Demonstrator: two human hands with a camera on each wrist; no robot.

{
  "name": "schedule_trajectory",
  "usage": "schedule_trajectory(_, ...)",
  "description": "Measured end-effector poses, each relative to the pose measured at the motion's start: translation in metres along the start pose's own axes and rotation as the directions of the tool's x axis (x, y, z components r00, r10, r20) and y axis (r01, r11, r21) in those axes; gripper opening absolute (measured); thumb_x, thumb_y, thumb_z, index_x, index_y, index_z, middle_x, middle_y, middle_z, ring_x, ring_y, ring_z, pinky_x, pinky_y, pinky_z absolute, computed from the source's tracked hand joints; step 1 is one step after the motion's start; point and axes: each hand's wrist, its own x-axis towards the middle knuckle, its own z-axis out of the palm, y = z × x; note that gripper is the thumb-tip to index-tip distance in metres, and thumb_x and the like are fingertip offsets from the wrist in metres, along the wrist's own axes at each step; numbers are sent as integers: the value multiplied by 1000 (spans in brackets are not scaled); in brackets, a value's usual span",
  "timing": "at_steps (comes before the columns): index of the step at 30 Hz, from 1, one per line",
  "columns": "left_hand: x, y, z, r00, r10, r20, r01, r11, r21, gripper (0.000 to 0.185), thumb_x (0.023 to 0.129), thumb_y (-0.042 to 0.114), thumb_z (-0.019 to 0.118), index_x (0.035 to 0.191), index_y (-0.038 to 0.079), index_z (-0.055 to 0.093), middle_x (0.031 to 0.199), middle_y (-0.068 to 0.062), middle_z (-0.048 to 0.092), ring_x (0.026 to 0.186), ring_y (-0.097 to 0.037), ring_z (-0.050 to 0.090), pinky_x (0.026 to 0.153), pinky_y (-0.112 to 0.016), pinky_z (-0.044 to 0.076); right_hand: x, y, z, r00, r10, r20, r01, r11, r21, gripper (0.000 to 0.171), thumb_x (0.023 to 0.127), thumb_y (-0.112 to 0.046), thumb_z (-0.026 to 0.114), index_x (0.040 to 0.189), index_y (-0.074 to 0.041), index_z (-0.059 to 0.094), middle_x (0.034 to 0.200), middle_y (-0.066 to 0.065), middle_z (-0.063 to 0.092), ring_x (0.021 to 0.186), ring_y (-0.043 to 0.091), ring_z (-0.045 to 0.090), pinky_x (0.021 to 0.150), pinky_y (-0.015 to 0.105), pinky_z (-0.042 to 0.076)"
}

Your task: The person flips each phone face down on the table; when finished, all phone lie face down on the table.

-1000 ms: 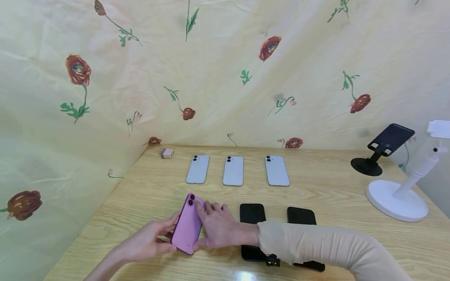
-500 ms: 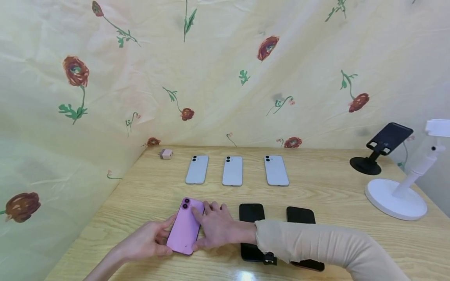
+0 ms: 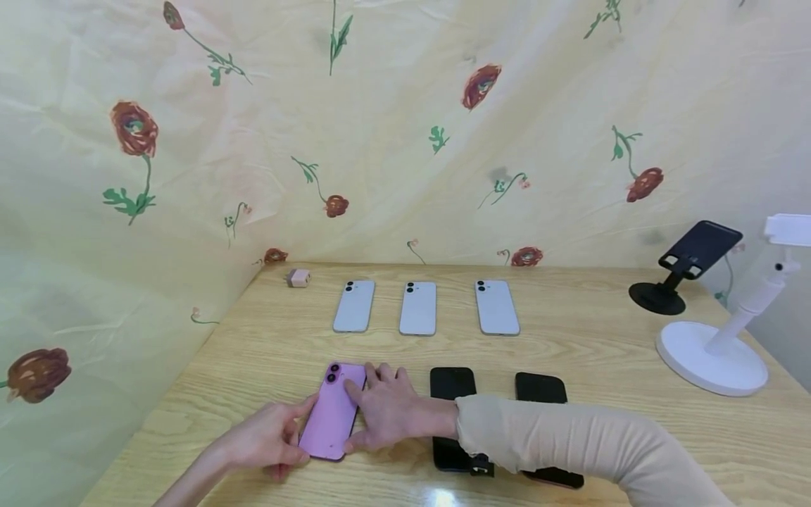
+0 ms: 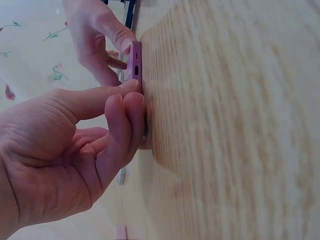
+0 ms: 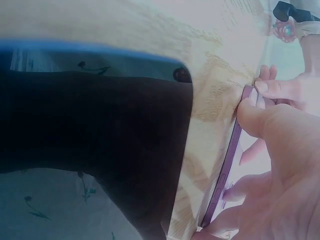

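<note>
Pink phone [image 3: 332, 411] face down on table [image 3: 608, 338], at 9 o'clock of two black phones [image 3: 453, 384] — nearly laid flat. Left hand [image 3: 266, 440] pinches its near left edge, right hand [image 3: 386, 412] pinches right edge. Letting go left — three white phones [image 3: 417, 308] at 12 o'clock.

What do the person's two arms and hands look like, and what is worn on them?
The right arm wears a long beige sleeve that ends at the wrist, and a small black device shows under that wrist. The left forearm is bare, with no sleeve in view. Both the left hand and the right hand are bare: no gloves or rings show.
</note>
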Motion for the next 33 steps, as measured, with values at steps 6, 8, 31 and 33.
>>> schedule_trajectory(6,-1,3,2,999,-49,5,49,998,25,95,80,5,81,151,-15,21,57,-2,59,42,-16,58,40,-33,50,-1,5,-2,999,-22,29,21,999,44,95,80,-74,65,156,-23,40,154,22,37,133,35,39,102,57,36)
schedule_trajectory(8,-2,5,2,998,-48,-33,51,995,83,94,82,11,82,149,-18,22,55,1,59,41,-15,56,39,-31,48,-4,13,-6,999,-48,18,46,995,89,96,81,-72,66,155,-19,40,154,23,36,134,39,40,102,60,37)
schedule_trajectory(31,78,88,108,989,111,-97,-59,902,427,112,77,52,83,161,13,20,148,-24,36,130,-40,43,89,-54,51,-129,155,-15,998,-42,-42,53,941,334,109,72,-53,84,152,4,36,153,28,36,140,50,27,102,72,23)
schedule_trajectory(33,83,90,113,992,103,-76,-64,912,406,114,76,52,84,162,16,17,151,-25,31,132,-41,41,89,-54,51,-132,158,-11,998,-49,-32,57,939,338,116,68,-57,84,153,3,34,153,28,35,141,50,24,102,72,21)
